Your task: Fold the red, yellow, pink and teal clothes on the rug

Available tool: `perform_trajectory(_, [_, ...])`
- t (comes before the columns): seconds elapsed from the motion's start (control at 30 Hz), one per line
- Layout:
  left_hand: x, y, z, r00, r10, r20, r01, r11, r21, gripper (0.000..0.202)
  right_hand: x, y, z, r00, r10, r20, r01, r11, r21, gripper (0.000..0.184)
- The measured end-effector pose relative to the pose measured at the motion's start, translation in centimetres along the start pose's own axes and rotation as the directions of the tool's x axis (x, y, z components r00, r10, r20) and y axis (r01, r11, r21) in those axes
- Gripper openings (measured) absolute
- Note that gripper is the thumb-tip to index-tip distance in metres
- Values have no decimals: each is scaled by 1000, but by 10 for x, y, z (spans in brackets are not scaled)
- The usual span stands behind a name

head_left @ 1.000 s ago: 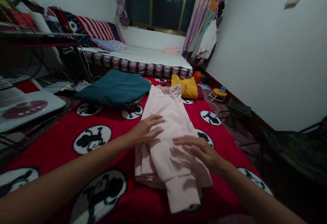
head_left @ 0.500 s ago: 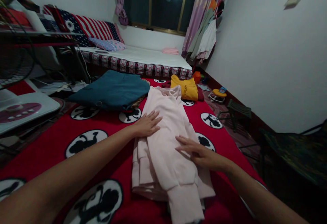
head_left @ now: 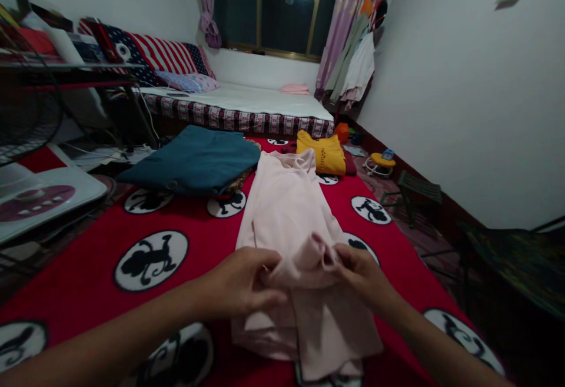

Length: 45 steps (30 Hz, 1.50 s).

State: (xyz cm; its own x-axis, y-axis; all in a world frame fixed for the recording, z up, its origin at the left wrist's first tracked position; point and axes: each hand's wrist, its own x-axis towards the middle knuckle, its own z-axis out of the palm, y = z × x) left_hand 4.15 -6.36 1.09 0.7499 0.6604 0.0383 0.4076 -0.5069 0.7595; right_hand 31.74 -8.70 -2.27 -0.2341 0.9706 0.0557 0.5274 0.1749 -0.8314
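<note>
A pale pink sweatshirt (head_left: pixel 289 201) lies lengthwise on the red blanket (head_left: pixel 212 240), its collar at the far end and its sides folded inward. Part of its sleeve is lifted and bent back over the lower body, with the cuff end rolled up. My left hand (head_left: pixel 245 284) holds the left edge of this raised fabric between thumb and fingers. On the other side, my right hand (head_left: pixel 364 275) pinches the cuff end. The fingertips of both hands are partly hidden in the cloth.
Folded teal clothing (head_left: pixel 194 160) lies to the left of the collar, and a folded yellow garment (head_left: pixel 322 152) to its right. A white-topped bed (head_left: pixel 251 95) stands under the window. Along the right wall are a small yellow stool (head_left: pixel 382 161) and a folding stool (head_left: pixel 417 189).
Both hands have gone from lying flat on the sweatshirt to gripping its sleeve. The sleeve, laid straight toward me before, is now raised and bent back. My left hand came nearer.
</note>
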Motion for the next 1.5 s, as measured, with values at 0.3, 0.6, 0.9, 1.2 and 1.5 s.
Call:
perform_trajectory(0.3, [24,-20,17,930,-252,-268,209,962,-176,41,30,11,14,976,186,-116,-174,979,111,27])
perform_trajectory(0.6, [21,-15,16,945,-202,-258,274,919,284,18,39,30,5,946,49,-320,-147,946,-289,20])
perform_trajectory(0.9, [74,-32,21,822,-411,-394,293,899,-326,50,54,-2,18,940,134,-312,-25,944,329,29])
perform_trajectory(1.2, [59,-16,18,918,-137,-373,273,899,343,38,48,-4,13,972,-13,-234,-159,699,-697,14])
perform_trajectory(1.5, [53,-41,14,960,279,34,-269,881,389,42,32,5,16,887,-394,240,456,672,-583,49])
